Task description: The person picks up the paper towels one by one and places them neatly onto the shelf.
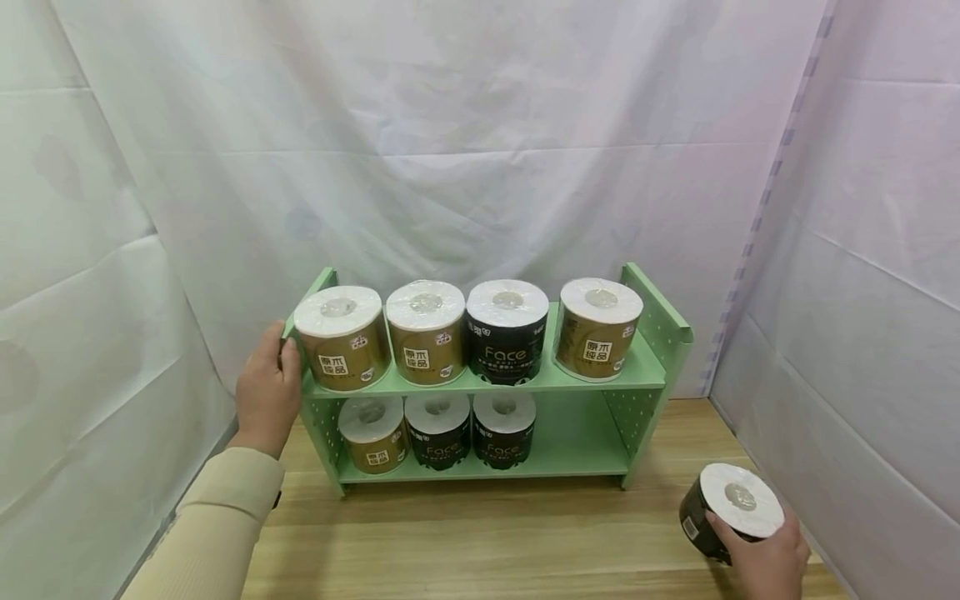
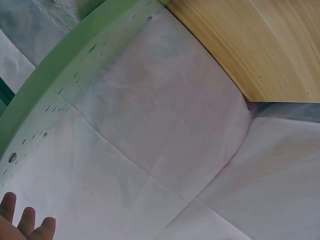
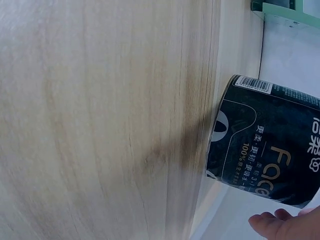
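My right hand (image 1: 772, 562) grips a black-wrapped toilet paper roll (image 1: 720, 504) at the right, its thumb on the near side. The roll's white top faces up, slightly tilted; in the right wrist view its black wrapper (image 3: 270, 140) shows a barcode and gold lettering, with fingertips (image 3: 265, 222) below. My left hand (image 1: 266, 392) is at the left side panel of a green two-tier shelf (image 1: 577, 433), next to a gold roll (image 1: 348, 362). In the left wrist view several of its fingers (image 2: 45, 230) extend loosely near the perforated panel (image 2: 65, 95).
On the upper tier stand gold rolls and one black roll (image 1: 507, 342), with a gap before the rightmost gold roll (image 1: 596, 342). The lower tier holds a gold roll (image 1: 372, 442) and two black ones. White cloth (image 1: 480, 192) surrounds the wooden table (image 1: 480, 542).
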`<state>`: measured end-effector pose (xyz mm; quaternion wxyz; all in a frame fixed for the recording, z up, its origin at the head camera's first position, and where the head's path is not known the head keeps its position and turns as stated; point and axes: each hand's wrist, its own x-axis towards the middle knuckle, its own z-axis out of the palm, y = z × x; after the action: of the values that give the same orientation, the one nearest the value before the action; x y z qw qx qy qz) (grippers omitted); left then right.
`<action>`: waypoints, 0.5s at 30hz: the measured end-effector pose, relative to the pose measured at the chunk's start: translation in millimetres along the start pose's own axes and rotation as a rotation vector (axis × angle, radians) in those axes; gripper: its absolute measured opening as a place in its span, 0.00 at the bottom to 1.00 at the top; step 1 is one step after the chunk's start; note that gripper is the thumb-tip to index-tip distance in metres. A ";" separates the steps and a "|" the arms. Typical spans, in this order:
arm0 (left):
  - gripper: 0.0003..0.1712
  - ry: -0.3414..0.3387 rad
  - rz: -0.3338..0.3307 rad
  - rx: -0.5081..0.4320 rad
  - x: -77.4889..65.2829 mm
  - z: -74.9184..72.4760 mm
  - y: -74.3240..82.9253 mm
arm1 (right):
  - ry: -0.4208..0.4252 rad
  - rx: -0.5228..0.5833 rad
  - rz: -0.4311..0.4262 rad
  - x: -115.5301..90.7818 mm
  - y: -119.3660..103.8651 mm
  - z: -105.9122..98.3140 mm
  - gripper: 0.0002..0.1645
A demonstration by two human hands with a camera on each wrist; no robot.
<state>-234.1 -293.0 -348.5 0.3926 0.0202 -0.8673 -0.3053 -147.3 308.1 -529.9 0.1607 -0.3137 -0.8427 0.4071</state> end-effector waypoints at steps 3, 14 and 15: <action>0.18 -0.002 -0.001 0.003 -0.1 0.3 -0.5 | -0.006 0.013 0.006 1.9 3.0 1.1 0.69; 0.17 0.004 0.003 0.012 0.0 0.3 0.2 | -0.015 0.054 0.005 9.2 8.4 4.1 0.66; 0.17 0.005 0.002 0.012 0.0 0.1 0.4 | -0.012 0.060 0.004 9.7 8.8 4.6 0.66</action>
<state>-234.0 -292.6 -348.4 0.3948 0.0223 -0.8683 -0.2994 -153.5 316.0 -539.6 0.1642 -0.3078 -0.8305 0.4343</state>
